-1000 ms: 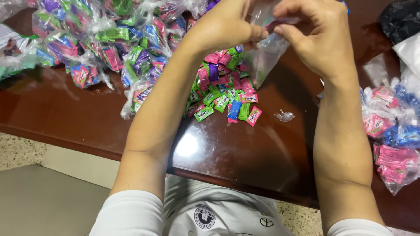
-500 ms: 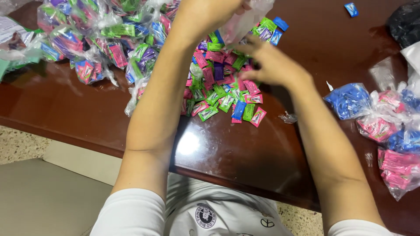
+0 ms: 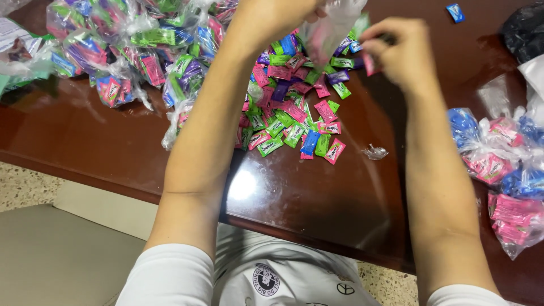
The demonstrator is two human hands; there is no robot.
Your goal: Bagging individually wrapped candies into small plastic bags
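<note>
Gripping a clear, crinkled plastic bag [image 3: 328, 28], the left hand [image 3: 283, 14] lifts it; right hand [image 3: 399, 54] pinches a pink packet [image 3: 370, 63].

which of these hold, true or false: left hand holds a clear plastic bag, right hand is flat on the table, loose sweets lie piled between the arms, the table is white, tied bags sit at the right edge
1. The left hand holds a clear plastic bag: true.
2. The right hand lies flat on the table: false, it is raised beside the bag, pinching a small pink wrapped piece.
3. Loose wrapped sweets in pink, green, blue and purple lie piled between the arms: true.
4. The table is white: false, the glossy table is dark reddish brown.
5. Tied clear bags of pink and blue sweets sit at the right edge: true.
</note>
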